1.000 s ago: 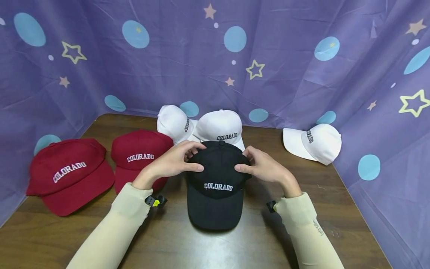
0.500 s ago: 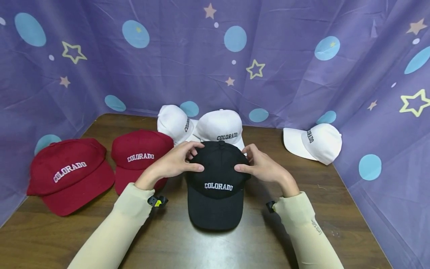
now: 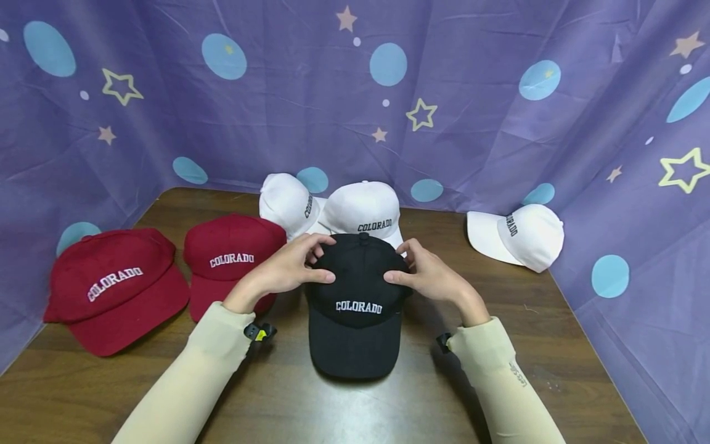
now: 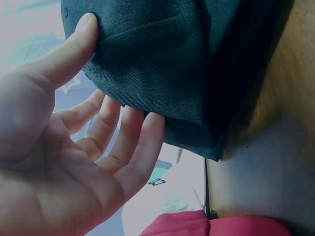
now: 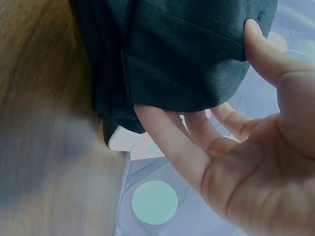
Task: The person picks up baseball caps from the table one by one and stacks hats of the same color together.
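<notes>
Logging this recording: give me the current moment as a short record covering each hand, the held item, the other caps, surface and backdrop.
Held item: black cap, lettered COLORADO in white
Left hand: grips its left side
Right hand: grips its right side
Red caps: two, to its left
White caps: three; two behind it, one far right
Surface: brown wooden table
Backdrop: purple patterned cloth

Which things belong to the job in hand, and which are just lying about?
In the job:
black cap, held from both sides
left hand
right hand

Seemingly just lying about, unheld:
leftmost red cap
other red cap
leftmost white cap
middle white cap
rightmost white cap
</notes>
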`<state>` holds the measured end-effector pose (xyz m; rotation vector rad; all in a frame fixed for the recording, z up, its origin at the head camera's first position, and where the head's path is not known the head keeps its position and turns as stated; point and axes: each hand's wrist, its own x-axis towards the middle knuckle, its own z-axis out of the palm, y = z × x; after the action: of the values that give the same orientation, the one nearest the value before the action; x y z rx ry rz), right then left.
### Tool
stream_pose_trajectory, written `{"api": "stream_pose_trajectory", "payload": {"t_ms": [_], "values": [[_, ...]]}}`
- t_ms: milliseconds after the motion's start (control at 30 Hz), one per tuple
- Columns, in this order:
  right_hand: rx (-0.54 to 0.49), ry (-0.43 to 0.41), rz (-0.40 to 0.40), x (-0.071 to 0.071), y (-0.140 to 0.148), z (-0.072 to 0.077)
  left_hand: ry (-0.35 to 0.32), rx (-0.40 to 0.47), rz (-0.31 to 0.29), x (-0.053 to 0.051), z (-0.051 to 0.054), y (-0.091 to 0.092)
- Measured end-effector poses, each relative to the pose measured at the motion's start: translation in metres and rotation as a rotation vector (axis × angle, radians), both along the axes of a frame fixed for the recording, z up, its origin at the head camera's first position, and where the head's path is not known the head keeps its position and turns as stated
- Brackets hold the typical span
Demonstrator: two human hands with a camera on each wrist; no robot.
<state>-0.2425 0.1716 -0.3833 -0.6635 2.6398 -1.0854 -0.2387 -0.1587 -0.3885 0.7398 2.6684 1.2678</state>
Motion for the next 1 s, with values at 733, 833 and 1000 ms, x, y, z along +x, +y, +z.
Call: {"api": "stream_pose_trajectory", "payload": {"t_ms": [733,833,1000], "values": [[-0.026,0.085,-0.036,-0.003,-0.015,-0.010,0.011,-0.034,0.011,-0.003,0.006,-0.013],[-0.030,0.088,-0.032,-0.003,-0.015,-0.010,0.017,-0.038,0.011,-0.002,0.007,-0.014],[-0.006,0.111,0.002,-0.002,-0.012,-0.008,0.017,-0.047,0.011,-0.001,0.009,-0.017]]}}
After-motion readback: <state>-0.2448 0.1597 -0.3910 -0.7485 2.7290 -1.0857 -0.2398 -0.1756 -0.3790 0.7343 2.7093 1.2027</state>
